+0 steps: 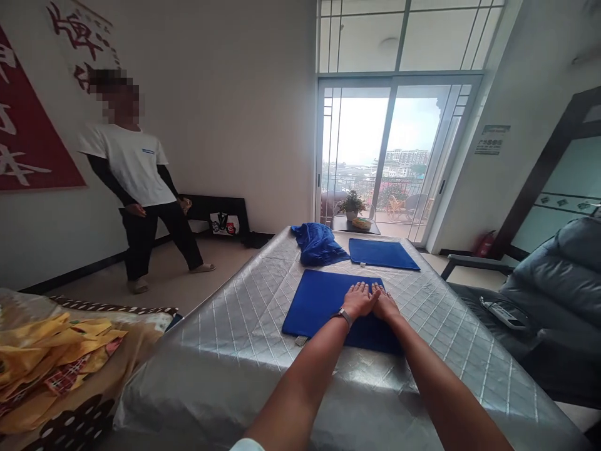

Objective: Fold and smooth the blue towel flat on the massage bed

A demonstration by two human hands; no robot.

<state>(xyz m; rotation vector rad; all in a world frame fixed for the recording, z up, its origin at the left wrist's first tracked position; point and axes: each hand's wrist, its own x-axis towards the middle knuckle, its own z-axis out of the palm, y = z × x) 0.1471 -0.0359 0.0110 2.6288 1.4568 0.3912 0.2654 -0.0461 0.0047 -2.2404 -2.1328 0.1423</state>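
A flat blue cloth [312,304] with a small white tag at its near left corner lies on a silver quilted cover [235,338]. My left hand [360,300], with a band on its wrist, rests flat on the right part of this cloth, fingers stretched out. Beside it, my right hand [385,305] also presses flat on the cloth, and the two hands touch at the thumbs. Farther back lies a second flat blue cloth [382,254]. A crumpled blue cloth [319,243] sits to its left at the far edge.
A person in a white shirt [136,163] stands at the left. Yellow fabric [56,357] is heaped at the lower left. On the right is a dark padded chair [558,282] with a white device [504,313] on it. A potted plant [352,203] stands beyond the far edge.
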